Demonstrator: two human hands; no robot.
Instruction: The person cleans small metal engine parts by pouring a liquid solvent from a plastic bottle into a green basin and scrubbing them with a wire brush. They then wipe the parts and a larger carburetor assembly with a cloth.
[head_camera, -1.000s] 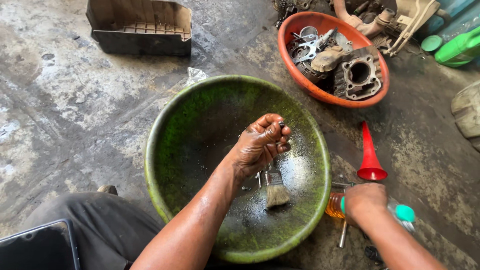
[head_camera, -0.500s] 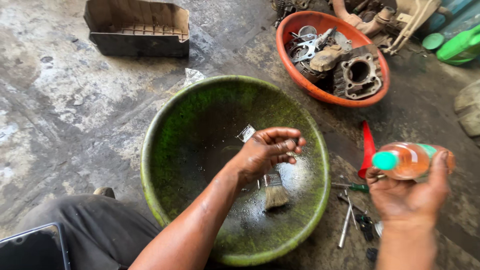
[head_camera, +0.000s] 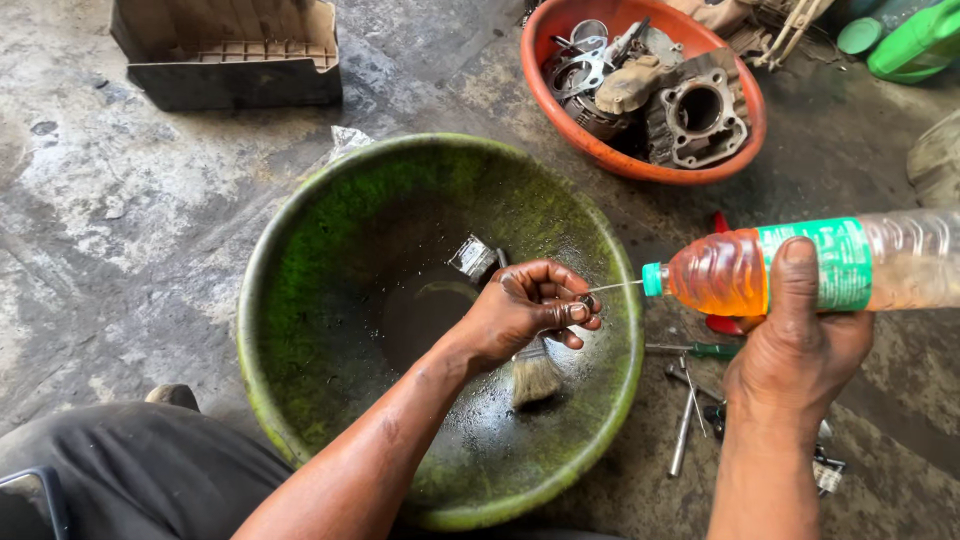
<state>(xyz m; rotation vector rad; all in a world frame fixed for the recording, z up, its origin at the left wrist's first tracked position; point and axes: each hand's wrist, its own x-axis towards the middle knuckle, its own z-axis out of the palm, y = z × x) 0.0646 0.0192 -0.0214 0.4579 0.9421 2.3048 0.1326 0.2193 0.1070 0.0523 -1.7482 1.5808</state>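
Both my hands were busy over the green basin (head_camera: 300, 300) on the concrete floor (head_camera: 120, 230). My left hand (head_camera: 525, 310) hung above the basin's right half, fingers curled tight with thumb and forefinger pinching a small metal part (head_camera: 583, 300); I could not tell what kind. My right hand (head_camera: 795, 350), just past the basin's right rim, was wrapped closed around a clear plastic bottle (head_camera: 800, 265) with a green label, held on its side with orange liquid pooled toward the green cap (head_camera: 652, 279). A thin stream (head_camera: 615, 286) ran from the cap to the pinched part. Under my left hand a brush (head_camera: 535, 375) lay in the wet bottom of the basin, bristles toward me, and a small shiny piece (head_camera: 473, 256) sat beyond my knuckles. Hand tools (head_camera: 690, 400) lay on the floor beside the right rim. An orange bowl (head_camera: 600, 150) of engine parts stood beyond the basin's far right edge, and a dark tray (head_camera: 230, 50) near the far left.
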